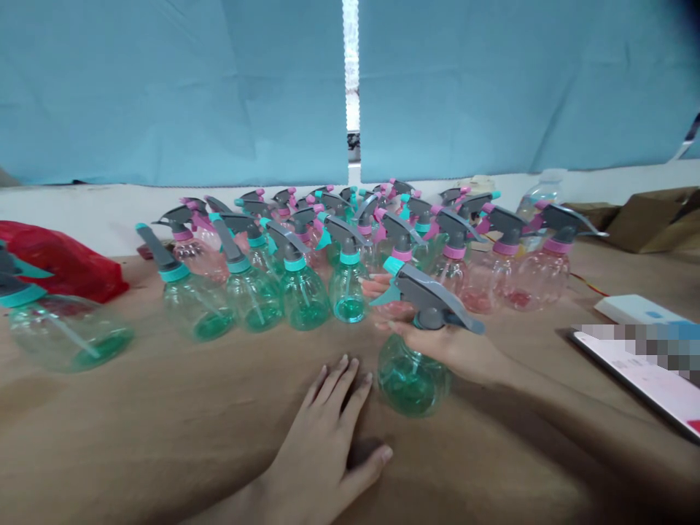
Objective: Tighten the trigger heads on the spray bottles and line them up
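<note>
1. The step in hand looks like handling one spray bottle, right of centre in the frame; the right hand has its fingers clamped around the neck.
2. The left hand lies on the counter, lower centre, fingers slightly apart.
3. Moving it calls for a steady neck grip, clear of the other bottles mid-frame.

Right hand hides held bottle's neck; leftmost bottle, phone cut off.

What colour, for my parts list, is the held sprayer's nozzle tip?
The nozzle tip is turquoise, best seen in the head view.
</note>
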`<move>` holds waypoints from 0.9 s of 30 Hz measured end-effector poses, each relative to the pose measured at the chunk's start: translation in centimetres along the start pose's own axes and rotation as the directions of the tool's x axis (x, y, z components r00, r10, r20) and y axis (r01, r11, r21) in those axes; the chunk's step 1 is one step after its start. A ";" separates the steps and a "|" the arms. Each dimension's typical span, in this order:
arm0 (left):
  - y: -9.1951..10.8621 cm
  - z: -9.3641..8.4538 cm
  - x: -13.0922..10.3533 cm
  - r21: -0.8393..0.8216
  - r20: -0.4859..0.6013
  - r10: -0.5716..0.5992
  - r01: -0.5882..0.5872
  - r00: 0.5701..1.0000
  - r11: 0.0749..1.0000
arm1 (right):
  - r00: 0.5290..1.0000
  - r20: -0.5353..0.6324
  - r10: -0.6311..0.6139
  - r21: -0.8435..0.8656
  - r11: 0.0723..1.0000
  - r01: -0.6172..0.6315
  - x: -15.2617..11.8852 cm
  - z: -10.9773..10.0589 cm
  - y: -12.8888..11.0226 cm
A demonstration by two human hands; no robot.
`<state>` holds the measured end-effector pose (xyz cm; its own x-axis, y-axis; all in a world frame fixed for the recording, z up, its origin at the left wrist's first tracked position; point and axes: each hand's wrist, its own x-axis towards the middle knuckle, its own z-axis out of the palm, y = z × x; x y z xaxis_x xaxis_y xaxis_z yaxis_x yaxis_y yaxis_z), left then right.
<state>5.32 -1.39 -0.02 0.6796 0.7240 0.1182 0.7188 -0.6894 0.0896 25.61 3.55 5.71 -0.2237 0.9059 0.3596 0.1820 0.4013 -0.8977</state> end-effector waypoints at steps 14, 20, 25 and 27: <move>-0.1 0.1 0.0 -0.012 0.020 -0.002 0.002 1.000 1.000 | 1.000 0.006 0.030 -0.087 0.996 -0.029 0.0 -0.1 0.5; -0.1 0.1 0.0 -0.003 0.024 -0.013 0.013 1.000 1.000 | 0.994 0.108 0.014 -0.018 1.000 -0.012 0.0 -0.6 0.1; -0.2 0.1 0.0 0.005 0.014 -0.002 0.002 1.000 1.000 | 0.993 0.105 0.049 -0.043 0.998 -0.045 -0.2 -1.0 -0.1; -0.2 0.2 0.1 0.012 0.015 -0.003 0.003 1.000 1.000 | 0.995 0.088 0.047 -0.029 0.999 -0.045 -0.2 -0.9 -0.4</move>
<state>5.26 -1.21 -0.18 0.6795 0.7264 0.1029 0.7225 -0.6869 0.0779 26.46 3.30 6.22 -0.2982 0.9084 0.2931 0.2194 0.3641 -0.9051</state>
